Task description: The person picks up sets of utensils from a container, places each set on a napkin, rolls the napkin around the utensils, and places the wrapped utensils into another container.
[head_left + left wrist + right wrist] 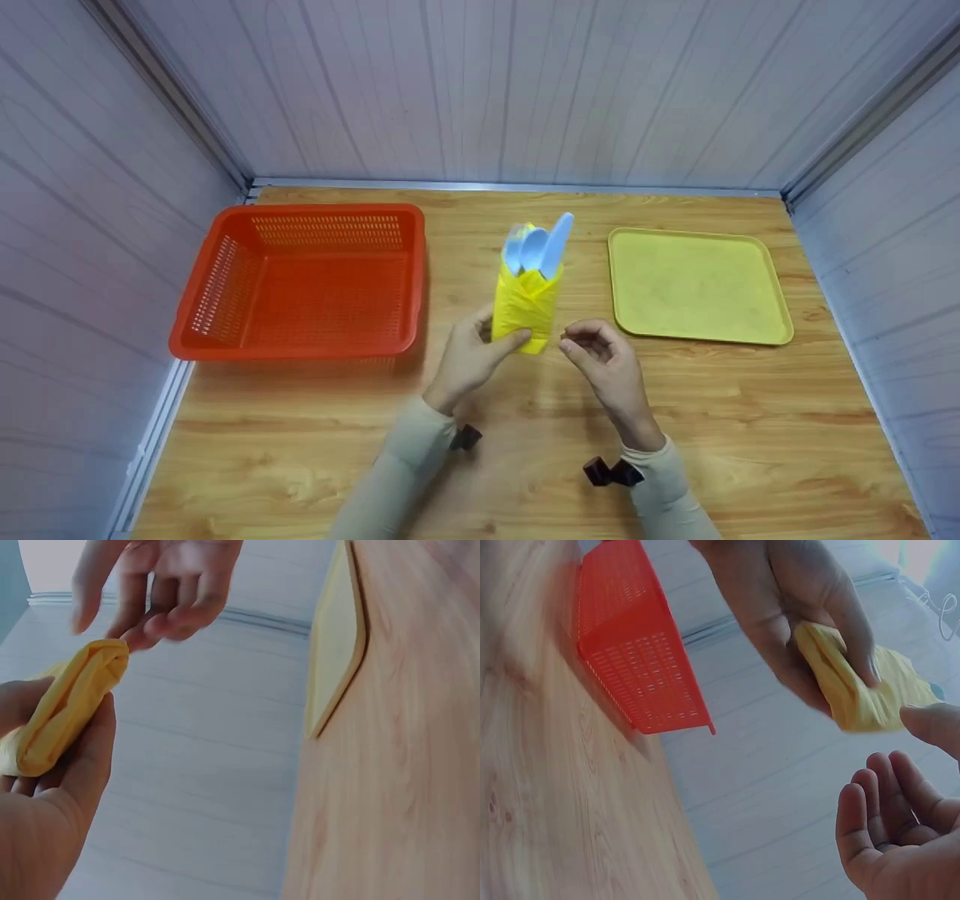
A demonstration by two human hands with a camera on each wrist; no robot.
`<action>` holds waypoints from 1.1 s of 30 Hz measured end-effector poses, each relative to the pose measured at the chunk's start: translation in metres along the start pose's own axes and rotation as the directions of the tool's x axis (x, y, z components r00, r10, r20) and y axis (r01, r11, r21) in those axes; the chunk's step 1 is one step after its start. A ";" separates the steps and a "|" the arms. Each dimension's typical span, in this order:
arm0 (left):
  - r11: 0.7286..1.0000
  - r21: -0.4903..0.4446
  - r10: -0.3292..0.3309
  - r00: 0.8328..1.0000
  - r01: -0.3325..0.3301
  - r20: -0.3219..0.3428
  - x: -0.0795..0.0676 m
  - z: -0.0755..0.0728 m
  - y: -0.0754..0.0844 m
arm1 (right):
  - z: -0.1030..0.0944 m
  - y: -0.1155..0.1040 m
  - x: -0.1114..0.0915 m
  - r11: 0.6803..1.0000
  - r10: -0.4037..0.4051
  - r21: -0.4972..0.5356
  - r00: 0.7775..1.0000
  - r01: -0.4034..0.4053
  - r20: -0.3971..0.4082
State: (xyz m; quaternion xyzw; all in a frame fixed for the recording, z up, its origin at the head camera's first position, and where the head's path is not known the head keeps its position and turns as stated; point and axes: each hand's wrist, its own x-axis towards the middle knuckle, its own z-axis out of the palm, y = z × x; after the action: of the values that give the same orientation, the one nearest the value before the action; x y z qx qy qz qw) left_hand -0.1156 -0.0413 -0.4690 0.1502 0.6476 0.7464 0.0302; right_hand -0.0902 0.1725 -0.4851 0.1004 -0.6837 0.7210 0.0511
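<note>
My left hand [469,358] grips the lower end of a yellow napkin bundle [526,307], thumb across its front. Out of the bundle's top stick light blue plastic utensils: a spoon [533,249] in the middle, a flat knife-like piece [556,244] on the right, and another piece on the left whose kind I cannot tell. In the left wrist view the folded bottom edge of the napkin [75,705] faces the camera. My right hand [606,366] hovers just right of the bundle, its fingers loosely bent and holding nothing; the right wrist view shows a gap between thumb and fingers [885,795].
A red perforated plastic basket [416,330] stands on the wooden table [525,480] at the left. At the right lies a yellow tray [697,285]. Pale panel walls [480,90] enclose the table at the back and both sides.
</note>
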 end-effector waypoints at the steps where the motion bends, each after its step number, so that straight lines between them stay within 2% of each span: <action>1: 1.000 0.018 -0.005 1.000 0.005 -0.014 0.001 -0.007 0.005 | -0.001 0.000 0.000 1.000 0.002 0.001 1.000 -0.002 -0.004; 3: 0.998 0.055 -0.013 0.999 0.016 -0.046 0.004 -0.023 0.015 | -0.003 0.002 0.000 1.000 0.008 0.007 1.000 -0.008 -0.010; 7: 0.993 0.068 -0.090 0.988 0.099 -0.124 0.008 -0.060 0.035 | -0.006 0.005 -0.002 1.000 0.023 0.017 1.000 -0.023 -0.018; 9: 0.981 0.089 -0.156 0.972 0.174 -0.176 0.009 -0.079 0.041 | -0.006 0.007 -0.002 0.999 0.034 0.013 0.999 -0.033 -0.011; 11: 0.958 0.115 -0.232 0.945 0.264 -0.230 0.009 -0.097 0.045 | -0.006 0.008 -0.002 0.999 0.040 0.006 0.999 -0.040 -0.001; 14: 0.907 0.123 -0.355 0.888 0.403 -0.293 0.010 -0.119 0.044 | -0.006 0.009 -0.002 0.999 0.044 -0.006 0.999 -0.044 0.009; 17: 0.842 0.103 -0.475 0.818 0.530 -0.324 0.011 -0.138 0.041 | -0.005 0.010 -0.001 0.999 0.042 -0.017 0.999 -0.042 0.017; 21: 0.734 0.109 -0.603 0.717 0.670 -0.350 0.010 -0.158 0.037 | -0.005 0.013 -0.002 0.998 0.053 -0.025 0.997 -0.052 0.047; 23: 0.682 0.133 -0.639 0.675 0.719 -0.369 0.009 -0.165 0.035 | -0.006 0.015 -0.002 0.997 0.066 -0.029 0.996 -0.064 0.064; 25: 0.641 0.155 -0.664 0.644 0.752 -0.380 0.008 -0.171 0.032 | -0.008 0.016 -0.003 0.996 0.081 -0.038 0.994 -0.078 0.076; 27: 0.605 0.181 -0.680 0.621 0.775 -0.389 0.009 -0.174 0.029 | -0.009 0.017 -0.004 0.995 0.091 -0.050 0.992 -0.087 0.082; 30: 0.558 0.220 -0.698 0.596 0.800 -0.398 0.013 -0.176 0.022 | -0.011 0.017 -0.004 0.995 0.090 -0.061 0.992 -0.084 0.087; 33: 0.499 0.256 -0.719 0.560 0.828 -0.411 0.018 -0.177 0.016 | -0.010 0.018 -0.003 0.995 0.083 -0.065 0.991 -0.077 0.102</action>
State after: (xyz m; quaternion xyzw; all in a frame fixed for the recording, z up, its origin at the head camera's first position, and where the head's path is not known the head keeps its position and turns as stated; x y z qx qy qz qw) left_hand -0.1767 -0.2087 -0.4711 -0.2516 0.7873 0.5048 0.2489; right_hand -0.0914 0.1817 -0.5041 0.1087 -0.7107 0.6950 -0.0107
